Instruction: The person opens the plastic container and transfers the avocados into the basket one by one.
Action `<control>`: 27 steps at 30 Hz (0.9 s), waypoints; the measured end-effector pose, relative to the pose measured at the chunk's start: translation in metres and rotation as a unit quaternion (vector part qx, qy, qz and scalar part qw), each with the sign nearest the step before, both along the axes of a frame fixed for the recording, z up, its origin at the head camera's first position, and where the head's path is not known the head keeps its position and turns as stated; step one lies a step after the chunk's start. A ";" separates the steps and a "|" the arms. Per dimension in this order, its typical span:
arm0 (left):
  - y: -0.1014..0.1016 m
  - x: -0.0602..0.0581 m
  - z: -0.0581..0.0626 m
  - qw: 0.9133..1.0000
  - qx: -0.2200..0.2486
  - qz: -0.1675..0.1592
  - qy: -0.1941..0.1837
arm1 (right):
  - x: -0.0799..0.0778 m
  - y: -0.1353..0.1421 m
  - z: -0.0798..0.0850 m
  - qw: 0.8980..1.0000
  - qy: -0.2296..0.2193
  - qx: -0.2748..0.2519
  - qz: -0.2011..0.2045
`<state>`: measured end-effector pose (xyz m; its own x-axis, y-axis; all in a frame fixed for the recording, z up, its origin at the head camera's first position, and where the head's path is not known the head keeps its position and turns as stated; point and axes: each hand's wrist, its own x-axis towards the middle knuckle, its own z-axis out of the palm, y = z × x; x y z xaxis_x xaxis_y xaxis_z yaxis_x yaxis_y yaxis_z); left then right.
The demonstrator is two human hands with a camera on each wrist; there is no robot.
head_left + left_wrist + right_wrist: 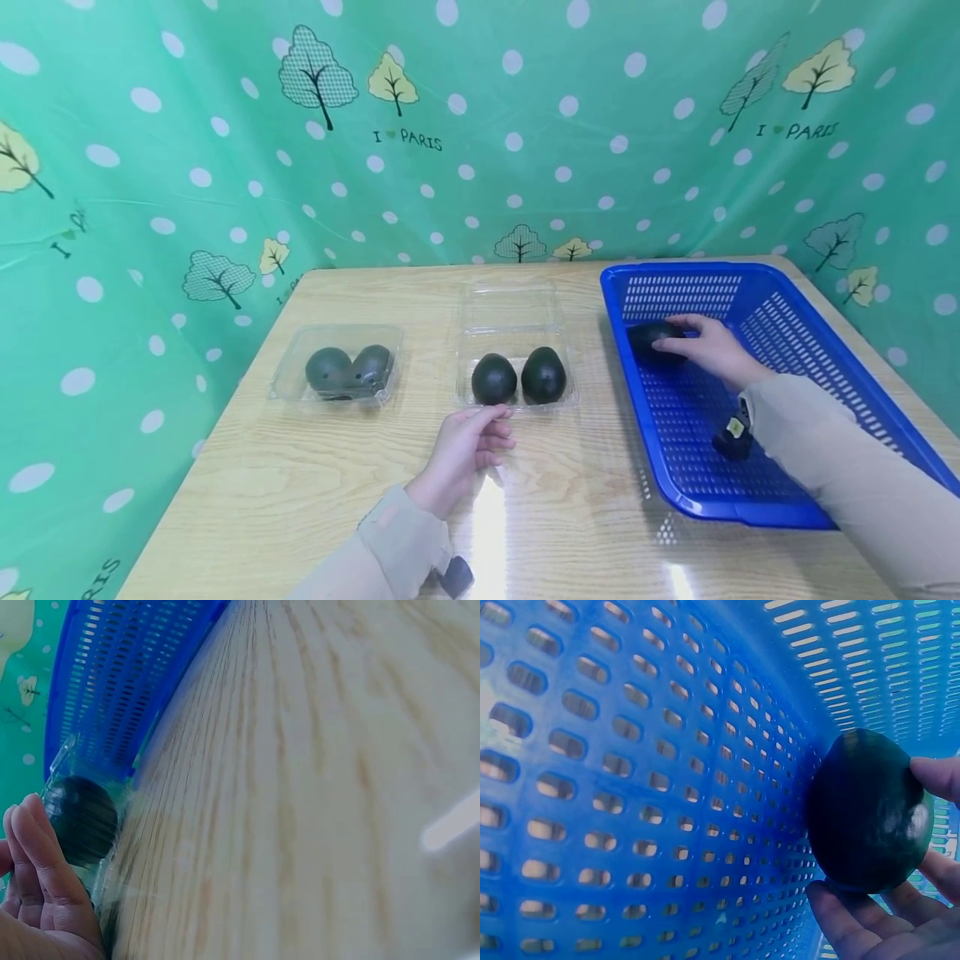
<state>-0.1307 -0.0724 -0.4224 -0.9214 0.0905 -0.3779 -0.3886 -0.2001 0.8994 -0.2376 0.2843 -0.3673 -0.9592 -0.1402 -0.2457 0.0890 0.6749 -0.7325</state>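
In the blue basket (678,492), my right hand (712,350) grips a dark green avocado (870,814), thumb on one side and fingers curled round the other. The avocado is close to the basket's left wall. My left hand (468,446) is at the front edge of an open clear plastic clamshell (513,321), fingers loosely bent and holding nothing; whether it touches the edge I cannot tell. Two avocados stand side by side in this clamshell, a left one (494,379) and a right one (543,376). Its lid is folded back.
To the left on the wooden table (300,492) sits another clear clamshell (288,371), its lid apparently down over two dark avocados (327,369). A green patterned curtain (480,167) hangs behind the table. The basket's raised rim stands right of the open clamshell.
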 end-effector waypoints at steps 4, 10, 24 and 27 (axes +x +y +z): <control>0.000 0.000 -0.001 1.000 -0.001 -0.004 0.002 | 0.000 -0.001 0.001 1.000 -0.007 0.002 0.003; -0.001 0.000 -0.001 1.000 0.001 -0.008 0.002 | 0.000 -0.002 0.002 1.000 0.000 0.000 0.005; 0.000 0.000 -0.001 1.000 0.000 -0.007 0.006 | 0.000 -0.007 0.017 0.999 0.014 -0.038 0.000; 0.000 0.000 0.000 1.000 -0.002 -0.006 0.006 | 0.001 -0.008 0.022 0.998 0.024 -0.054 0.000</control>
<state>-0.1307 -0.0722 -0.4226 -0.9245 0.1001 -0.3677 -0.3806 -0.1925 0.9045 -0.2366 0.2760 -0.3452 -0.9697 -0.1631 -0.1820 0.0515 0.5914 -0.8047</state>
